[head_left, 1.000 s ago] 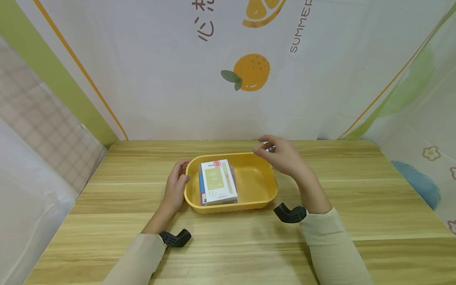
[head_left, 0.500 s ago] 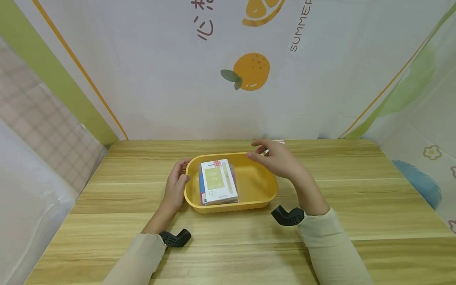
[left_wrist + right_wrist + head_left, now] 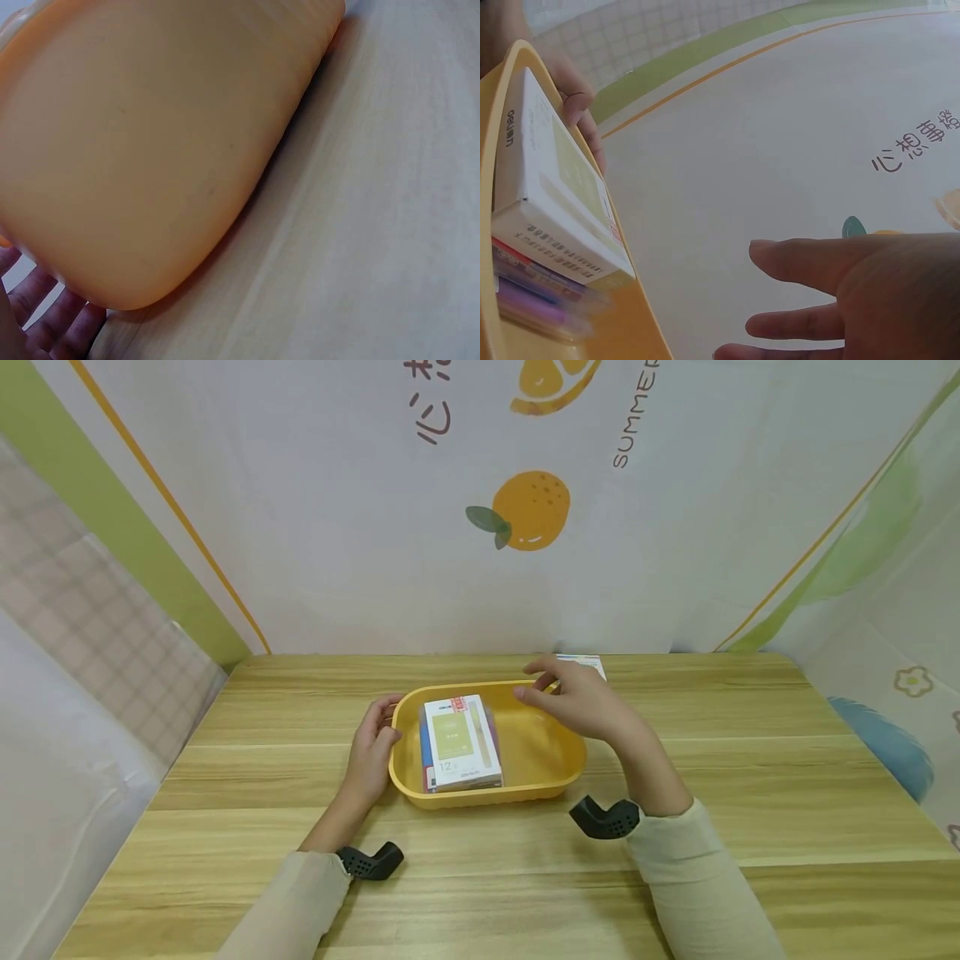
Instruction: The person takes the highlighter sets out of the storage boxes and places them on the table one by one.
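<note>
A yellow plastic tub [image 3: 538, 752] with rounded corners stands on the table. In its left half lies a white box [image 3: 461, 743] with a yellow-green panel and "12" printed on it. Under that box is a clear pack with blue, red and purple contents [image 3: 536, 300]. My left hand [image 3: 369, 745] holds the tub's left end, thumb at the rim and fingers along the outer wall. Over the far right rim hovers my right hand [image 3: 581, 697], fingers apart and holding nothing. A white card-like item [image 3: 588, 662] lies behind it, partly hidden.
The wood-grain table [image 3: 480, 877] ends at a white cloth backdrop [image 3: 360, 568] printed with oranges. Cloth also hangs at both sides. Each wrist wears a black camera mount [image 3: 603, 818].
My right hand has moved slightly left and nearer over the tub's rim, uncovering more of the white item behind it. My left hand and the tub stay in place.
</note>
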A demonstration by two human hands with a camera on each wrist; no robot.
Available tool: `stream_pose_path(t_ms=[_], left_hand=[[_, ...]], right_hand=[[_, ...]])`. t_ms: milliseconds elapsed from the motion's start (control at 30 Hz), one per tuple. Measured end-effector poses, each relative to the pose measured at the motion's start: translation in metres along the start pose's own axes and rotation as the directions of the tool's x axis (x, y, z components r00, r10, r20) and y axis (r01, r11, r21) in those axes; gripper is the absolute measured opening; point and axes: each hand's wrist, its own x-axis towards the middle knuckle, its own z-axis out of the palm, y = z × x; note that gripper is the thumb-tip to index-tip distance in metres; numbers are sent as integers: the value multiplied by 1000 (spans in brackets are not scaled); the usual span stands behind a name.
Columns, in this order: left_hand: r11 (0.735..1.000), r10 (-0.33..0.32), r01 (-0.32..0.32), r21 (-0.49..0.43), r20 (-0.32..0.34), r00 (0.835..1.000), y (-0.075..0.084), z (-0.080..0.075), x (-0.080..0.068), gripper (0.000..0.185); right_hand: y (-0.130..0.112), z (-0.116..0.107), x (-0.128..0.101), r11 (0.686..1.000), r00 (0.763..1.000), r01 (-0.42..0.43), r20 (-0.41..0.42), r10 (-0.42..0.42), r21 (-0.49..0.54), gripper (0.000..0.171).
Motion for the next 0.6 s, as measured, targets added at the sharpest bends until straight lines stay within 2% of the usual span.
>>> stream_pose_path(t_ms=[600], left_hand=[[1000, -11, 11, 9, 7, 1000, 1, 0, 0, 51]], right_hand=[[-5, 9, -1, 999, 997, 26, 67, -23, -41, 53]])
